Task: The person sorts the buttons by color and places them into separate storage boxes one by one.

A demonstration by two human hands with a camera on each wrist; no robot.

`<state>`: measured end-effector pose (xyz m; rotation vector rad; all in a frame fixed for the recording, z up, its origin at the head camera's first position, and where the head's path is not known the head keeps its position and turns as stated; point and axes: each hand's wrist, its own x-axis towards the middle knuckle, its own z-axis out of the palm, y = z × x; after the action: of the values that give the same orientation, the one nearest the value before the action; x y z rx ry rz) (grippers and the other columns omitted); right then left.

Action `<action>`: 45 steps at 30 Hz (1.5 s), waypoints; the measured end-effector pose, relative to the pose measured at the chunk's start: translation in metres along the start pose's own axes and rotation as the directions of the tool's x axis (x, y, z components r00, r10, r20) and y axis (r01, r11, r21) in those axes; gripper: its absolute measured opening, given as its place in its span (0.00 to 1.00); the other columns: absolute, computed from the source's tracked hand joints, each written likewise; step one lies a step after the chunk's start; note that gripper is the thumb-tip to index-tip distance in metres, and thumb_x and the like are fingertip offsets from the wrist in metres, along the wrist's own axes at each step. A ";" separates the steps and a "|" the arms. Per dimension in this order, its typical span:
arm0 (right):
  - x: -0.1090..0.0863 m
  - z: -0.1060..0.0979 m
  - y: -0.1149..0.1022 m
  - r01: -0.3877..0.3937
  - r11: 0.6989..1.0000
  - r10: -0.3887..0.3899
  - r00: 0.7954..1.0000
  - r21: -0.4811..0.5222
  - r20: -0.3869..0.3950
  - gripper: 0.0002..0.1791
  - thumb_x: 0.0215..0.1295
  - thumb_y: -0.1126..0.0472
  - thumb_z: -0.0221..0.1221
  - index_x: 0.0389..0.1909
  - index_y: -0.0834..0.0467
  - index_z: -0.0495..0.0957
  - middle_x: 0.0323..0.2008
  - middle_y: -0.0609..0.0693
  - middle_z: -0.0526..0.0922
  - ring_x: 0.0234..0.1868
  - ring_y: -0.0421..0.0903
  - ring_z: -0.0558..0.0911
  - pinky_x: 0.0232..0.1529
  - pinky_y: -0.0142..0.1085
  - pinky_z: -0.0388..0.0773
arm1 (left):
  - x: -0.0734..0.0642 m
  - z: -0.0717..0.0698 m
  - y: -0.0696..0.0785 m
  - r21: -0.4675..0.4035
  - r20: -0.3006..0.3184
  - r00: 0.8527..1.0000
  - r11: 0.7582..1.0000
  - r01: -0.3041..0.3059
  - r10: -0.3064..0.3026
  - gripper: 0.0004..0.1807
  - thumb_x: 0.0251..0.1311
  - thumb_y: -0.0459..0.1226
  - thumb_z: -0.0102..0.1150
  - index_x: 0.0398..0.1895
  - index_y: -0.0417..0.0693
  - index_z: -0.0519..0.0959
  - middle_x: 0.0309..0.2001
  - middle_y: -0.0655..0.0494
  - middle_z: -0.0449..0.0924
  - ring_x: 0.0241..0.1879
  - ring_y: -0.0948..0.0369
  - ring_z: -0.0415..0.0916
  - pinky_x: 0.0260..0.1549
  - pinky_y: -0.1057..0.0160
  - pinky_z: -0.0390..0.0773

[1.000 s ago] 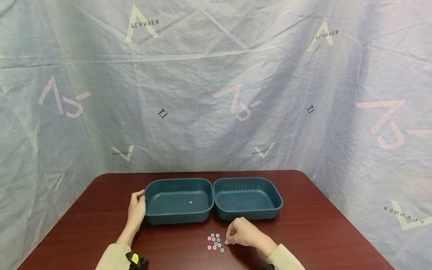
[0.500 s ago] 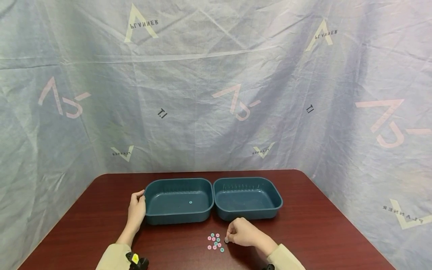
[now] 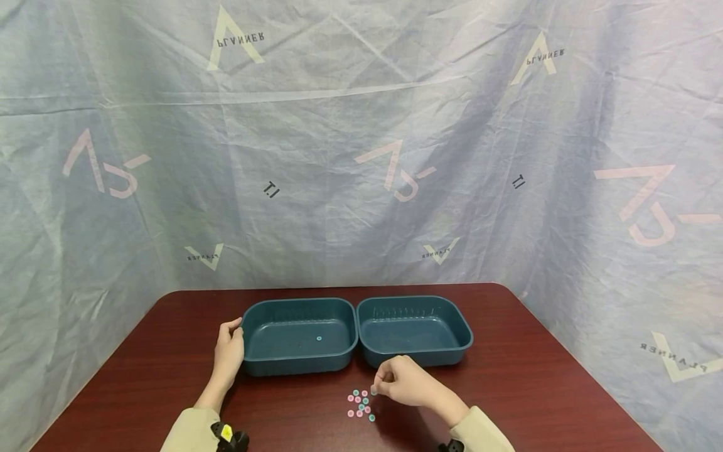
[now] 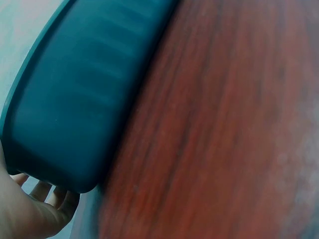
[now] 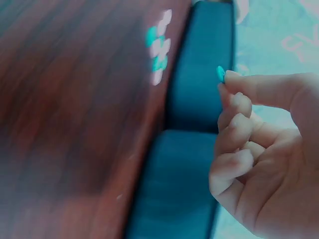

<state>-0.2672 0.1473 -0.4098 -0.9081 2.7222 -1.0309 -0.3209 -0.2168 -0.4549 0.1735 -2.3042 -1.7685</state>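
Note:
My right hand (image 3: 403, 380) pinches a small round teal button (image 5: 221, 74) between thumb and index fingertip, the other fingers curled, just above the right side of a loose group on the table. That group mixes pink buttons (image 3: 358, 399) and teal buttons (image 3: 361, 407), lying flat. At the far left, my left hand (image 3: 228, 351) grips the end of the left dark teal bin (image 3: 299, 365); in the left wrist view its fingers (image 4: 65, 201) bend round the bin's end wall. One teal button (image 3: 319, 338) lies on that bin's floor.
Beside the left bin stands a second dark teal bin (image 3: 418, 360), their ends side by side. Both are on a reddish-brown wooden table (image 3: 282, 414). A pale printed cloth (image 3: 327, 125) hangs behind and along the sides.
My right hand has risen slightly and moved a little forward and left, with the teal button now showing at its fingertips. The left hand and both bins stay where they were.

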 end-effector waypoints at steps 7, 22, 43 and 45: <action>0.011 -0.001 -0.014 0.052 0.999 -0.052 0.998 0.008 -0.045 0.07 0.59 0.64 0.59 0.23 0.54 0.81 0.18 0.48 0.81 0.14 0.30 0.64 0.19 0.24 0.62 | 0.001 -0.001 -0.001 -0.004 -0.002 1.000 1.000 0.002 -0.002 0.26 0.73 0.42 0.22 0.70 0.40 0.50 0.71 0.36 0.46 0.68 0.41 0.49 0.60 0.42 0.56; 0.042 0.000 -0.030 0.060 0.998 -0.053 0.983 0.035 -0.176 0.08 0.64 0.62 0.58 0.26 0.57 0.81 0.22 0.48 0.80 0.18 0.34 0.68 0.22 0.28 0.67 | 0.002 0.000 -0.001 -0.009 -0.004 1.000 1.000 0.002 -0.002 0.26 0.73 0.42 0.23 0.70 0.39 0.50 0.71 0.36 0.46 0.67 0.42 0.50 0.60 0.43 0.57; 0.076 0.009 -0.034 0.038 0.998 -0.022 0.960 0.052 -0.279 0.08 0.64 0.62 0.57 0.29 0.61 0.81 0.20 0.51 0.78 0.14 0.36 0.64 0.19 0.30 0.63 | 0.001 0.001 -0.002 -0.002 -0.028 1.000 1.000 0.007 -0.007 0.26 0.74 0.42 0.23 0.70 0.39 0.51 0.70 0.35 0.48 0.67 0.42 0.51 0.60 0.42 0.57; 0.079 0.010 -0.034 0.038 0.998 -0.023 0.958 0.047 -0.285 0.08 0.63 0.62 0.58 0.28 0.61 0.80 0.18 0.48 0.76 0.15 0.36 0.64 0.19 0.29 0.63 | 0.000 0.001 -0.001 -0.002 -0.028 1.000 1.000 0.006 -0.006 0.26 0.74 0.42 0.23 0.70 0.39 0.51 0.70 0.35 0.48 0.67 0.41 0.51 0.60 0.41 0.56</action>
<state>-0.3124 0.0769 -0.3869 -0.8549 2.8997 -1.3279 -0.3217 -0.2160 -0.4560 0.2040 -2.2847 -1.7598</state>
